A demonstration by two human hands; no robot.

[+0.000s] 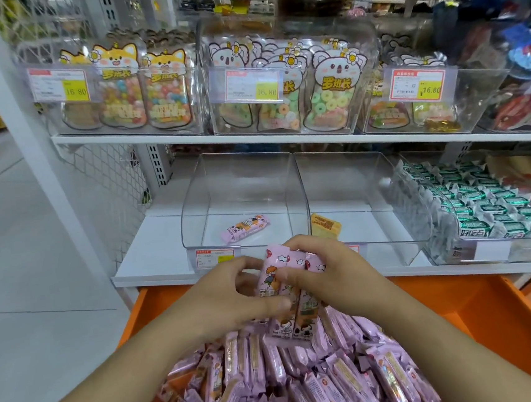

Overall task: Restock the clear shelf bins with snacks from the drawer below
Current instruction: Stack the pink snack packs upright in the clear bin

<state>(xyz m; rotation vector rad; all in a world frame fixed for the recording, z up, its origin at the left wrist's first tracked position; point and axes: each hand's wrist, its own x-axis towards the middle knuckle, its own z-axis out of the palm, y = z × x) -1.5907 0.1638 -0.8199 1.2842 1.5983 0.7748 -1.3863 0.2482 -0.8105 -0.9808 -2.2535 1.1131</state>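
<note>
Both hands hold a small stack of pink snack packets (pixel 290 290) upright between them, just below the lower shelf's front edge. My left hand (pixel 231 298) grips the stack's left side and my right hand (pixel 336 273) wraps its right side and top. Below them the orange drawer (pixel 481 303) is pulled out and heaped with several more pink packets (pixel 294 379). Directly behind the hands a clear bin (pixel 193 207) holds a single pink packet (pixel 245 228). The clear bin to its right (pixel 381 241) holds one yellow packet (pixel 326 226).
A third clear bin (pixel 440 248) at the right is packed with green-and-silver packets. The upper shelf (pixel 141 138) carries bins of candy bags with price tags. A white post (pixel 24 133) and mesh panel stand at the left, with aisle floor beyond.
</note>
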